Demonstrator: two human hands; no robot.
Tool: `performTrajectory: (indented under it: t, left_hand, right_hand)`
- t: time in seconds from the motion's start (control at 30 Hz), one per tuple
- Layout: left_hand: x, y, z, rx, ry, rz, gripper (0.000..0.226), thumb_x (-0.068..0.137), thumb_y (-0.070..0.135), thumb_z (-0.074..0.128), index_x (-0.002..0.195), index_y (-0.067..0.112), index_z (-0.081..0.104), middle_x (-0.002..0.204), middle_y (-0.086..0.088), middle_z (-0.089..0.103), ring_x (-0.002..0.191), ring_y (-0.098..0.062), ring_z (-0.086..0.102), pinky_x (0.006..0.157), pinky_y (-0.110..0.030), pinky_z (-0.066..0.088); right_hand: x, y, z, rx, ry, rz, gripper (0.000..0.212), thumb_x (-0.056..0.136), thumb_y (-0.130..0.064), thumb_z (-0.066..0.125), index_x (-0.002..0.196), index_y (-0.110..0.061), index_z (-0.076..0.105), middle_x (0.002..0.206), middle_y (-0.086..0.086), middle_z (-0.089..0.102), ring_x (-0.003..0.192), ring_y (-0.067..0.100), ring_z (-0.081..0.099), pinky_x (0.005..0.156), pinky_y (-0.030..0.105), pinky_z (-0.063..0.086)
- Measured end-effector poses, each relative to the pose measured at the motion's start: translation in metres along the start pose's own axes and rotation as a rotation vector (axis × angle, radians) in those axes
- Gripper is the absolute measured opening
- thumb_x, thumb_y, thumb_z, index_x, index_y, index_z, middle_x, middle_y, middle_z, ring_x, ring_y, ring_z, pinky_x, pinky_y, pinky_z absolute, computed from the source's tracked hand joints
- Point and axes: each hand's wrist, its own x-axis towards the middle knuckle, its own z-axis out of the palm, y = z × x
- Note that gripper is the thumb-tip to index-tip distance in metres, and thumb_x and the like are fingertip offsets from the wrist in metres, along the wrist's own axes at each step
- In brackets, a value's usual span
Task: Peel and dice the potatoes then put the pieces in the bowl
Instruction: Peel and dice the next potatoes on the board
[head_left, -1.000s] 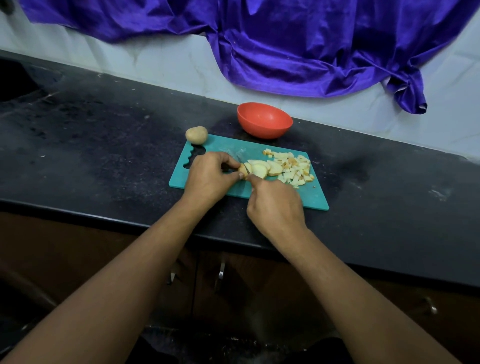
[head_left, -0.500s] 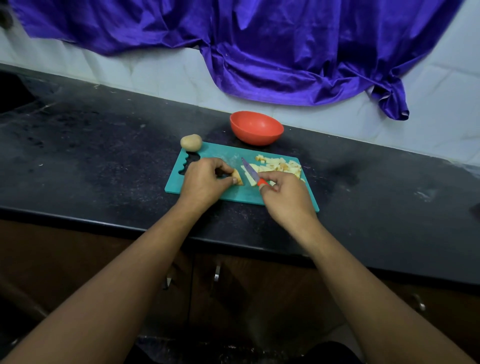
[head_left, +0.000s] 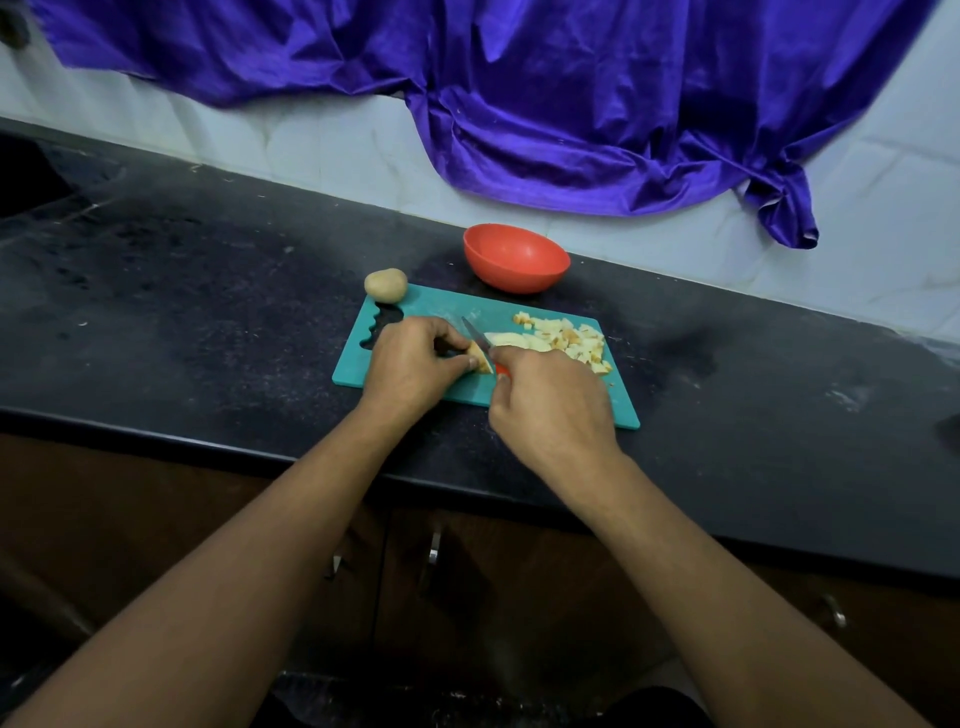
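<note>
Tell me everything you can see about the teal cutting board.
The cutting board is a teal, plastic-looking rectangle with rounded corners and a wavy cut-out grip at its left end. It lies flat on the black counter, askew to the counter's edge. Diced potato is heaped on its far right part; the left hand pinches a potato piece on it beside the right hand, which holds a knife.

The light was dim and soft. The bowl (head_left: 517, 258) shone a little inside, and so did the cloth (head_left: 545, 104) above it. Far below the bowl, under the table (head_left: 208, 312), it was dark. The table's edge looked bent.
</note>
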Motion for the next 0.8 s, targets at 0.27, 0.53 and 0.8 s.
performTrajectory:
  t: [0.27, 0.53, 0.8]
  left_hand:
    - [0.001, -0.002, 0.0, 0.011, 0.008, 0.006, 0.013, 0.079, 0.023, 0.087, 0.088, 0.026, 0.078, 0.08, 0.023, 0.069, 0.085, 0.004, 0.066, 0.089, -0.027, 0.056]
    - [0.004, -0.005, 0.002, 0.036, 0.011, 0.008, 0.014, 0.08, 0.026, 0.086, 0.092, 0.025, 0.079, 0.089, 0.019, 0.073, 0.09, 0.002, 0.067, 0.091, -0.028, 0.056]
    - [0.004, -0.008, 0.004, 0.05, 0.033, 0.015, 0.006, 0.084, 0.024, 0.081, 0.09, 0.025, 0.081, 0.088, 0.018, 0.076, 0.09, 0.002, 0.069, 0.091, -0.03, 0.057]
  right_hand:
    - [-0.003, -0.006, 0.009, -0.03, -0.012, -0.03, 0.043, 0.102, -0.027, 0.049, 0.146, -0.027, 0.052, 0.105, 0.003, 0.069, 0.095, 0.024, 0.064, 0.069, 0.036, 0.04]
    - [-0.004, -0.008, 0.014, -0.123, -0.04, -0.037, 0.055, 0.104, -0.025, 0.047, 0.157, -0.024, 0.036, 0.1, 0.004, 0.064, 0.089, 0.024, 0.061, 0.067, 0.036, 0.037]
    - [0.014, -0.014, 0.026, -0.185, -0.077, -0.061, 0.057, 0.101, -0.023, 0.052, 0.156, -0.017, 0.037, 0.104, 0.005, 0.068, 0.094, 0.027, 0.065, 0.065, 0.036, 0.037]
